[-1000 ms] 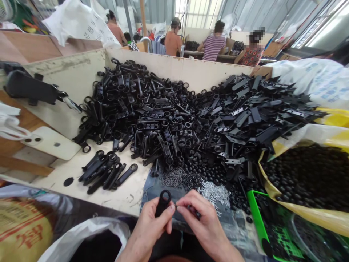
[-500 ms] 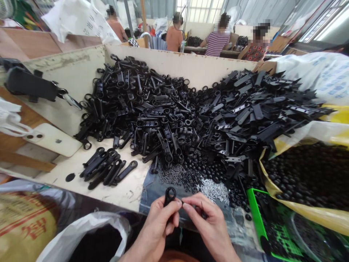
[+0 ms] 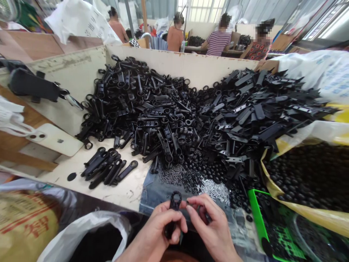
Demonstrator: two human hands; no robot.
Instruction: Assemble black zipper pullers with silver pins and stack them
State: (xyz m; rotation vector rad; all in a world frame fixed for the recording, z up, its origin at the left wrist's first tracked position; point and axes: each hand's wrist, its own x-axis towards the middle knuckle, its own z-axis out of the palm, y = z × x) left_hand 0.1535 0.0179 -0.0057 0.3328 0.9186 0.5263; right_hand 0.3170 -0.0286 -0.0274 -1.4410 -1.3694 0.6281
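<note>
My left hand (image 3: 160, 227) is wrapped round a black plastic handle part (image 3: 176, 198), whose ring-shaped end points up and away from me. Close beside it, my right hand (image 3: 211, 222) pinches a tiny dark piece between thumb and forefinger, too small to name. Another dark bit shows under the curled fingers of that hand. Just beyond both hands lie small heaps of silver pins (image 3: 214, 190), dark little metal parts (image 3: 173, 174) and black beads (image 3: 209, 169). A group of similar black handle parts (image 3: 109, 165) rests on the pale board to the left.
Large piles of black ring-ended parts (image 3: 136, 105) and flat black pieces (image 3: 253, 98) fill the walled bench. At right stand a green basket (image 3: 256, 214) and a yellow-edged sack of black balls (image 3: 305, 178). A phone (image 3: 58, 140) leans at left, above a white sack (image 3: 51, 247). Several people sit beyond.
My left hand has turned the handle part so its ring faces me more and sits slightly to the right. The right-hand fingertips have drawn a little away from the left thumb.
</note>
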